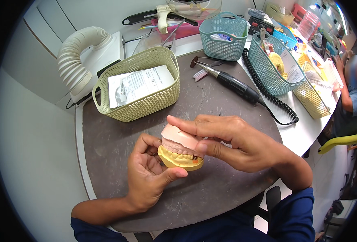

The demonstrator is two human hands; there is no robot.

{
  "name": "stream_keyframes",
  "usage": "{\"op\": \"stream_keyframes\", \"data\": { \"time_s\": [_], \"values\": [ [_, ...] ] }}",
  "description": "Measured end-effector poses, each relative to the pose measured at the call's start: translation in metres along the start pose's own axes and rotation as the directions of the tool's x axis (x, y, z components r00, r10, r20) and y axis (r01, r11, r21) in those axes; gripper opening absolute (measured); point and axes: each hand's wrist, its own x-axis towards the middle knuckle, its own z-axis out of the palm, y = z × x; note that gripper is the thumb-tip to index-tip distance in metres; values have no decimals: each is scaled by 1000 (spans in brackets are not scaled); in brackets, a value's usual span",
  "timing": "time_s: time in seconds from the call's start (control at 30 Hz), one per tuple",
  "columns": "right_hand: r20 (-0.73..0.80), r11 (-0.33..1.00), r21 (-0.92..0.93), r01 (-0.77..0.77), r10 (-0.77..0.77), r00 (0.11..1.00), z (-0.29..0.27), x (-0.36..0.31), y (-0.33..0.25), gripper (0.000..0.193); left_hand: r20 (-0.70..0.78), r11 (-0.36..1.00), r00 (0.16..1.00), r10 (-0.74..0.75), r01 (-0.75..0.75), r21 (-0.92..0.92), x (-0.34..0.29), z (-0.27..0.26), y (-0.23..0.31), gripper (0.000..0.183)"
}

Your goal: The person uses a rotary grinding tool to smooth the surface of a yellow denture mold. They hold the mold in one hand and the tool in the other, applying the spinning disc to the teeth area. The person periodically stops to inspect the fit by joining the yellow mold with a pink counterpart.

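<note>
Between my hands, over the brown worktop, is a dental cast in two halves. The pink upper cast [179,137] rests on the yellow lower cast [177,159], with their teeth meeting. Small dark and orange patches mark the right end of the tooth row. My left hand [148,171] is closed round the yellow half, thumb along its front lower edge and fingers behind it. My right hand [231,141] grips the pink half, index finger over its top and thumb at its right side. The fingers behind the casts are partly hidden.
Ahead lies a black handpiece [237,86] with a coiled cord, near a small brush [200,75]. A green basket [136,109] holds papers; blue baskets [223,46] stand farther back. A white ribbed hose [71,56] arches at left. Another person [354,76] sits far right.
</note>
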Motion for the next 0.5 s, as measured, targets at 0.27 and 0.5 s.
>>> {"op": "stream_keyframes", "data": {
  "time_s": [0.27,0.5],
  "values": [
    [-2,1000,-16,-3,3,1000,-1,-1,-3,47,6,1000,1000,11,-11,1,0,1,1,54],
    [-18,998,-49,48,-49,999,0,0,1,50,-3,999,999,39,-38,32,0,4,3,54]
  ]
}}
